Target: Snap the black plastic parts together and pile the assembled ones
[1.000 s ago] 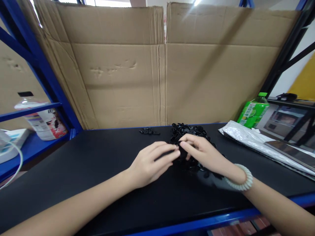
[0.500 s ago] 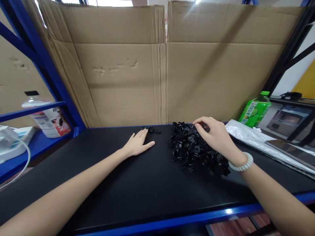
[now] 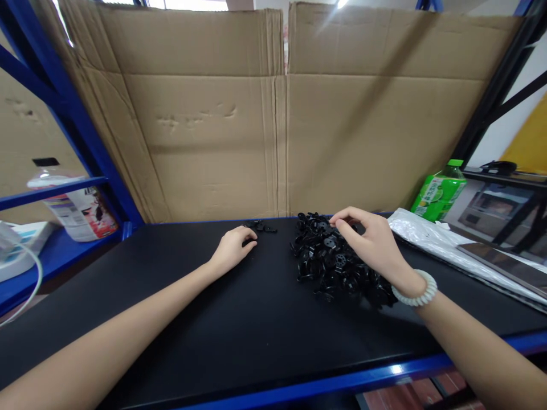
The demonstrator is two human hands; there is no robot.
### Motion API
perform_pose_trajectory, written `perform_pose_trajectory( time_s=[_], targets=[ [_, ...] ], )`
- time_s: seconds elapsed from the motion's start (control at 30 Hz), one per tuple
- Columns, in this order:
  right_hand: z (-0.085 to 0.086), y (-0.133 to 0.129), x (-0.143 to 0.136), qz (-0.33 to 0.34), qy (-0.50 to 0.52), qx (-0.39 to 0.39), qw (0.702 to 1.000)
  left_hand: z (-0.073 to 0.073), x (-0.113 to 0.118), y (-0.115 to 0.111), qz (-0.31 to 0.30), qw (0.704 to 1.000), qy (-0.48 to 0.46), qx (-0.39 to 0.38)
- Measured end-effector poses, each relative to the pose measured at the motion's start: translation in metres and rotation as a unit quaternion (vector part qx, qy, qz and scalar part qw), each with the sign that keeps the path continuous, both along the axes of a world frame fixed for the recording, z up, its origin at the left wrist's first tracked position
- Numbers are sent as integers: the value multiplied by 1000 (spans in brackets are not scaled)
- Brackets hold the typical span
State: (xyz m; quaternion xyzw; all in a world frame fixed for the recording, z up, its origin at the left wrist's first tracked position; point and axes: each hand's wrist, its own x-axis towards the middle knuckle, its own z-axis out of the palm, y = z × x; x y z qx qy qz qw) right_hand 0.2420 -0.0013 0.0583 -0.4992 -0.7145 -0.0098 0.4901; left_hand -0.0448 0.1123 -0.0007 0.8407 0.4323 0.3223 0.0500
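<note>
A heap of small black parts (image 3: pixel 329 259) lies on the black tabletop (image 3: pixel 256 330), right of the middle. My right hand (image 3: pixel 370 242) is over the heap's upper right side, its thumb and forefinger pinched together; whatever is between the fingertips is too small to make out. Near the back edge, a few more black parts (image 3: pixel 265 228) lie in a small group. My left hand (image 3: pixel 233 247) rests on the table just left of that group, fingers curled at its edge. Something dark shows by its fingertips, too hidden to name.
Cardboard panels (image 3: pixel 205 142) stand along the back edge. To the right are a green bottle (image 3: pixel 440 191), silvery plastic wrapping (image 3: pixel 421 233) and a flat dark device (image 3: pixel 504 262). A large bottle (image 3: pixel 81 210) and a white device (image 3: pixel 25 247) sit on the blue shelf at left.
The fingers of my left hand have curled in from a spread, flat pose. My right hand's thumb and forefinger have come together over the heap. The view has shifted slightly.
</note>
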Motion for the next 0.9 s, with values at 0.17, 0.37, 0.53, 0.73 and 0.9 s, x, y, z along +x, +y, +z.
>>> perform_pose_trajectory(
  time_s=[0.17, 0.37, 0.53, 0.73, 0.9],
  targets=[
    [-4, 0, -5, 68, 113, -92, 987, 7, 12, -17, -9, 993, -114, 23],
    [-20, -9, -31, 232, 227, -274, 906, 20, 42, -71, -109, 960, -251, 54],
    [-26, -13, -45, 293, 268, -357, 846, 17, 52, -105, -193, 943, -266, 52],
    [-29, -16, -48, 381, 339, -437, 741, 17, 56, -119, -219, 922, -318, 4],
    [-30, -18, -50, 411, 359, -472, 692, 20, 57, -122, -234, 905, -346, -81]
  ],
)
